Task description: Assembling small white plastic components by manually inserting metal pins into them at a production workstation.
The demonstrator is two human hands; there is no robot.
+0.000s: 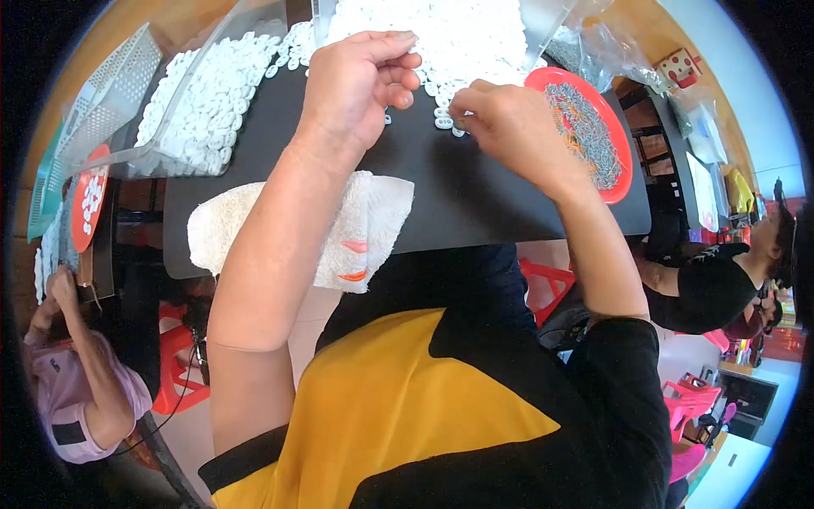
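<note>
My left hand (pixel 360 81) is raised over the dark table (pixel 424 208), its fingers curled in and the thumb against the index finger. Whatever it may hold is too small to make out. Across from it my right hand (pixel 513 127) is bent down with thumb and fingertips together, beside a few loose white oval plastic pieces (pixel 443 122). Its fingertips are partly hidden by the hand. A large heap of the same white pieces (pixel 458 38) lies just beyond both hands. To the right, a red plate (pixel 621 136) holds many small grey and orange pin-like parts (pixel 593 140).
A clear bin (pixel 127 161) of white pieces stands at the left. A white towel (pixel 373 225) lies at the table's near edge under my left forearm. Plastic bags (pixel 606 51) sit at the far right. One person (pixel 93 382) works at left; another (pixel 721 276) is at right.
</note>
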